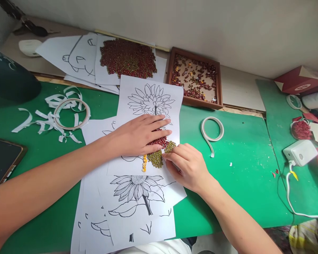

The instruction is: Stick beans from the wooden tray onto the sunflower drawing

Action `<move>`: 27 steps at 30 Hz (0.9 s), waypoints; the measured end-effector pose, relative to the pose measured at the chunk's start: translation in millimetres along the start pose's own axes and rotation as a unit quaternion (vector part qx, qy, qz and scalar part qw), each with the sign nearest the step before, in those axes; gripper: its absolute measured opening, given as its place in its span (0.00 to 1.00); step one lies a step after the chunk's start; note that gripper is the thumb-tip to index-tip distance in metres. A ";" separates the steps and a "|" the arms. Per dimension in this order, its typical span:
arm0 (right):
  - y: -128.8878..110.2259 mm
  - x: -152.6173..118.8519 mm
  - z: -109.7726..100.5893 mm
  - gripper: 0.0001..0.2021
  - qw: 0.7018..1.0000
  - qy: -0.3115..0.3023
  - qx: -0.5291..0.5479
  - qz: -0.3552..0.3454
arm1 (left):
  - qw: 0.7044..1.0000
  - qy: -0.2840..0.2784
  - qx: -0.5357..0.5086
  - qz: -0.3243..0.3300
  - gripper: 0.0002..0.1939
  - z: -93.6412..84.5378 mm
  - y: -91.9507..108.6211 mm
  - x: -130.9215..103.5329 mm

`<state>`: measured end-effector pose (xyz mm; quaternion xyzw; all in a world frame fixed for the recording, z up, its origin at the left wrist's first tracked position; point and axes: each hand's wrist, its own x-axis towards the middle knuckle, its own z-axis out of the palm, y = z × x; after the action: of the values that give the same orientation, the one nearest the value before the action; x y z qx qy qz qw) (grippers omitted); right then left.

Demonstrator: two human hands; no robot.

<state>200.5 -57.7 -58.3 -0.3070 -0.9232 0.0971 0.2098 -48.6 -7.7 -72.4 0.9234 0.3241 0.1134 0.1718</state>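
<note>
My left hand (144, 135) lies flat with fingers stretched over a sheet of paper (124, 91) that bears a printed flower outline. Red beans (161, 141) show between and beside its fingers. Green mung beans (155, 159) cover a leaf shape just below, and a short row of yellow corn kernels (144, 164) stands left of them. At the right edge of the green patch is my right hand (184, 164), its thumb and fingertips pinched together. Whatever sits in that pinch is too small to make out. Under this sheet lie more papers with a sunflower drawing (137, 190).
A wooden tray (219, 84) of mixed beans stands at the back, beside a bean-covered sheet (127, 58). Tape rolls (221, 128) and torn tape strips (46, 121) lie on the green table. A phone (2, 158) is at left, a white charger (300, 152) with cable at right.
</note>
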 end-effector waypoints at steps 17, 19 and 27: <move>-8.0 0.8 -6.0 0.09 0.998 -0.015 -0.059 0.009 | 0.987 0.059 -0.011 0.148 0.15 -5.1 5.6 -3.7; -8.3 -0.3 -5.5 0.09 0.998 -0.011 -0.063 0.006 | 0.986 0.049 -0.010 0.158 0.15 -4.7 7.0 -4.4; -6.3 -5.2 -3.7 0.10 0.998 0.005 -0.064 -0.002 | 0.990 0.038 -0.019 0.134 0.14 -3.6 7.5 -3.9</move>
<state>202.6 -65.6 -54.7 -0.3181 -0.9272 0.0356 0.1947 -48.6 -14.7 -66.6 0.9501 0.2015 0.1766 0.1597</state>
